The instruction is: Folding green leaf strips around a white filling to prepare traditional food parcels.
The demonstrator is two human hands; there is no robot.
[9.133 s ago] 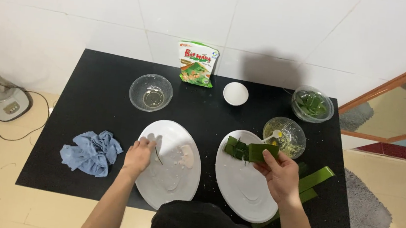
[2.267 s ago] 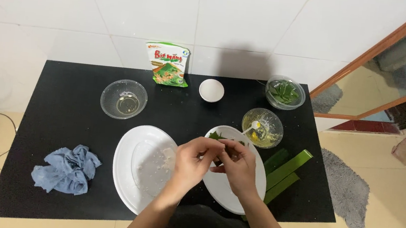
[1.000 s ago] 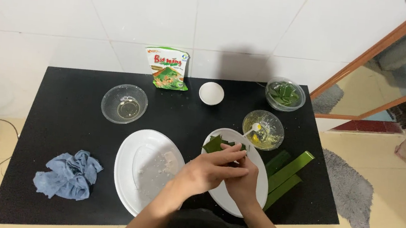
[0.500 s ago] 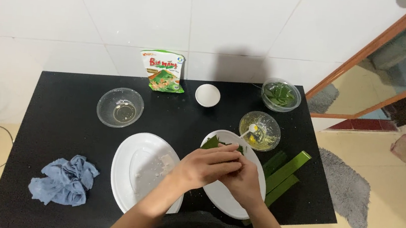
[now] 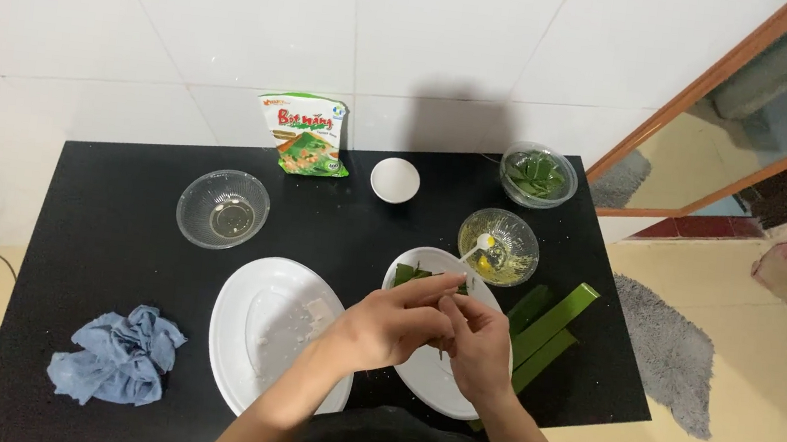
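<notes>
Black table top (image 5: 120, 222) is filling most of the head view, standing against a white tiled wall (image 5: 238, 29). Two white oval plates are lying on its near half: the left plate (image 5: 253, 352) is carrying a pale translucent sheet (image 5: 306, 314), and the right plate (image 5: 435, 381) is sitting under both hands. Long green leaf strips (image 5: 553, 326) are lying just beside the right plate, toward the table's right edge. A crumpled blue cloth (image 5: 115, 367) is resting near the front left corner. Farther back, an empty-looking glass bowl (image 5: 222, 208) is standing on the left, a glass bowl of yellowish filling (image 5: 500, 247) with a white spoon (image 5: 476, 249) is sitting just behind the right plate, and a smaller glass bowl of cut green leaves (image 5: 539, 175) is standing at the back right. A green and white food packet (image 5: 303, 134) is leaning against the wall beside a small white dish (image 5: 395, 179). The left hand (image 5: 392, 323) and right hand (image 5: 478, 342) are meeting over the right plate, fingertips pinching together on a folded green leaf piece (image 5: 412, 274), most of it hidden by the fingers.
</notes>
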